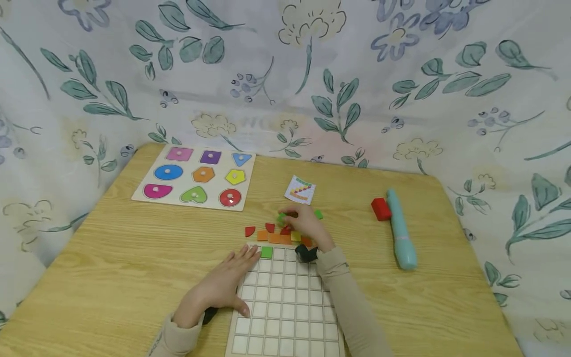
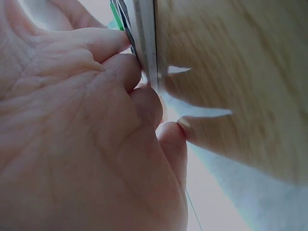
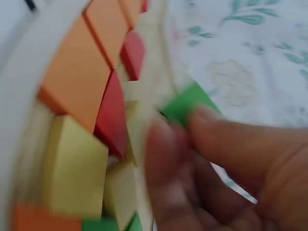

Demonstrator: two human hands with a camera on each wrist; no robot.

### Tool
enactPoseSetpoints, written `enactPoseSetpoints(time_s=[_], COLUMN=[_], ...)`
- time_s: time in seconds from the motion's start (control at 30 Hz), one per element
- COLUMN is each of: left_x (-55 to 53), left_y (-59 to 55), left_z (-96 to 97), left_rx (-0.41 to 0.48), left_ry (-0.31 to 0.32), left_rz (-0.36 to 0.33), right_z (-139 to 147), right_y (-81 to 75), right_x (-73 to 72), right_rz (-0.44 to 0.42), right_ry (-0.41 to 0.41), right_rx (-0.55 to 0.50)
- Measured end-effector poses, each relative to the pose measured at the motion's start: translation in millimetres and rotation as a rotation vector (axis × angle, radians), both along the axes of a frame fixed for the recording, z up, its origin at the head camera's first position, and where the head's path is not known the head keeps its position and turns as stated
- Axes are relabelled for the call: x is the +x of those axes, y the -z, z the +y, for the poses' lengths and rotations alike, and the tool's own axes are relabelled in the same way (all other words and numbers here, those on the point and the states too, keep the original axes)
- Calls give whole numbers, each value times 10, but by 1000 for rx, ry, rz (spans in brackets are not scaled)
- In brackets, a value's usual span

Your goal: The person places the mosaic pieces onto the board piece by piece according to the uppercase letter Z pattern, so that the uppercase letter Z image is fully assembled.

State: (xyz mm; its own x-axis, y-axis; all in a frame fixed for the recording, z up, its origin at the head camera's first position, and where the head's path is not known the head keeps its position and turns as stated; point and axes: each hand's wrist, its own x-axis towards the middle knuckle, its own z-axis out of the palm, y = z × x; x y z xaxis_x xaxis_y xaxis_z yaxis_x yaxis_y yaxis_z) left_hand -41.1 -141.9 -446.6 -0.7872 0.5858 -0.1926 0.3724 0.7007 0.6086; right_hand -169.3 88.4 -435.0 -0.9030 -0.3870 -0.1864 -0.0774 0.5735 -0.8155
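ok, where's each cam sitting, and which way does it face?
Head: head-worn, facing forward and down at the grid board; left hand, right hand, sleeves show.
Left wrist: wrist-worn, looking past the left hand, close up, at the tabletop.
Right wrist: wrist-worn, looking at the right hand and orange blocks.
Shared: head and right wrist both show the pinched green block.

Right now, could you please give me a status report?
Right hand pinching green block. Left hand spread at left edge of grid board. Loose pieces line far edge.
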Motion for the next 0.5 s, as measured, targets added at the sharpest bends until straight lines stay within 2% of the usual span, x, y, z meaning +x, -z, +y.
enactPoseSetpoints(time_s=[0.1,0.2,0.27,0.4,0.5], left_x=[0,-9,-16,-16,-15], left_y=[-6,-8,-5,5,13], left_z=[1,9,20,20,17], left_rx=[1,-2,-2,-2,-4], left_ry=[1,-3,-6,-10,-8], left_rz=[0,-4,-7,-7,0], right_z=[128,172,162,77,24], right_y=[-27,-34,-30,-29,-33], right_x=[162,277,321,369,400], right_rz=[-157,-215,-187,-111,-101], right_ry=[-50,-115,-147,-156,-155], right_rx=[-56,-61,-44,31,63])
